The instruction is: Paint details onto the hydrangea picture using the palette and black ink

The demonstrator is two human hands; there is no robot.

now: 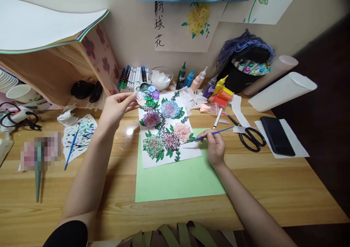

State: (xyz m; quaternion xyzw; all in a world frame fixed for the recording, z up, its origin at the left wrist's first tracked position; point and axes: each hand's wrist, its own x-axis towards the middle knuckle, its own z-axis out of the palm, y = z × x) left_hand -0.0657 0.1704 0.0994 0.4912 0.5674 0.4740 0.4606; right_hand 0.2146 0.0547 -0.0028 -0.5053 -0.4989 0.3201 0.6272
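Note:
My left hand (119,108) holds a small round paint palette (147,94) by its left edge, above the top of a white sheet (188,150). Green, purple and blue paint shows in its wells. My right hand (213,143) is closed round a thin blue paintbrush (218,131). The brush tip points left, at the sheet beside the pink flower (182,131); whether it touches the paper I cannot tell. Several textured flowers with green leaves cover the sheet, among them a green one (153,146) and a blue one (170,108). Beneath lies a light green sheet (177,183).
Black scissors (253,139) and a phone (277,135) lie at the right. Paint bottles (189,78), markers (133,77) and a bowl (162,78) stand along the back. On the left are a paint-marked tissue (79,135) with another brush (71,148).

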